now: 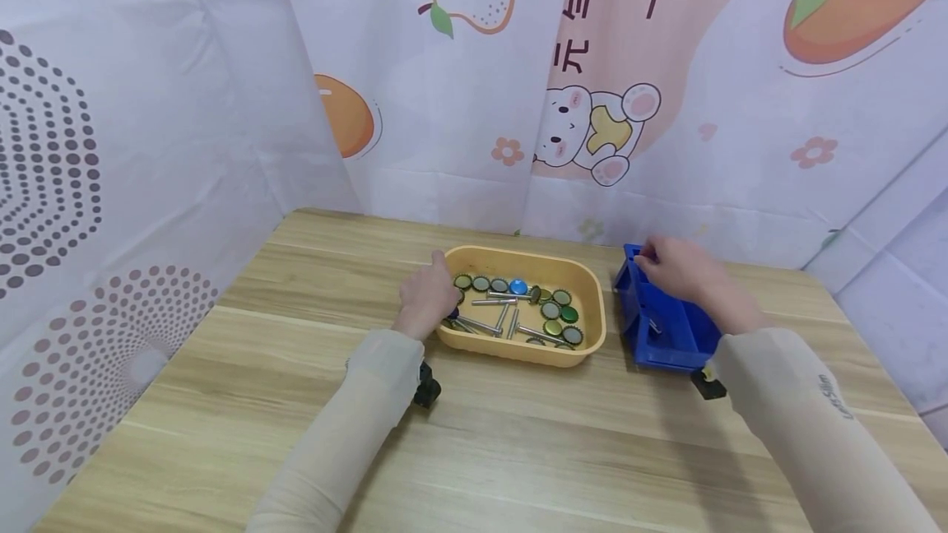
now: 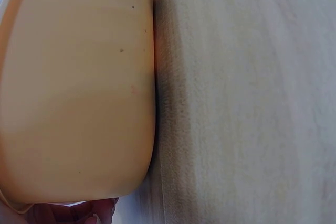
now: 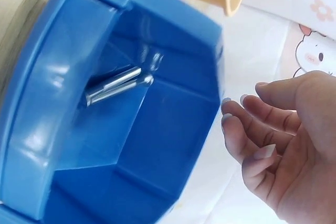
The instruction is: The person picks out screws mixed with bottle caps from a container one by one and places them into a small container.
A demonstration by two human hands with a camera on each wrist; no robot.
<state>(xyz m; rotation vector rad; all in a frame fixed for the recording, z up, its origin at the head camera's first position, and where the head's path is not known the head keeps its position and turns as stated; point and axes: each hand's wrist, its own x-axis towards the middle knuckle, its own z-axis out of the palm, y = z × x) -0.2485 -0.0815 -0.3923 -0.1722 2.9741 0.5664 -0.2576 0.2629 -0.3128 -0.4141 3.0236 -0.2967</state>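
Note:
My left hand (image 1: 428, 296) grips the left end of a yellow plastic tub (image 1: 597, 303). In the left wrist view the tub's side wall (image 2: 79, 87) fills the left half, with fingertips (image 2: 105, 208) curled by its lower end. Inside the tub lie metal bolts (image 1: 481, 326) and several bottle caps (image 1: 550, 311), among them a blue cap (image 1: 518, 287). At the right, my right hand (image 1: 685, 271) is over the far side of a blue divided bin (image 1: 670, 367). Its fingers (image 3: 236, 135) are loosely bent and hold nothing. Two bolts (image 3: 118, 85) lie in one compartment of the bin.
Both containers stand on a wood-grain table (image 1: 518, 434), with a narrow gap between them. A printed curtain (image 1: 444, 146) hangs behind the table's back edge. A white cloth with dots (image 1: 170, 187) hangs on the left.

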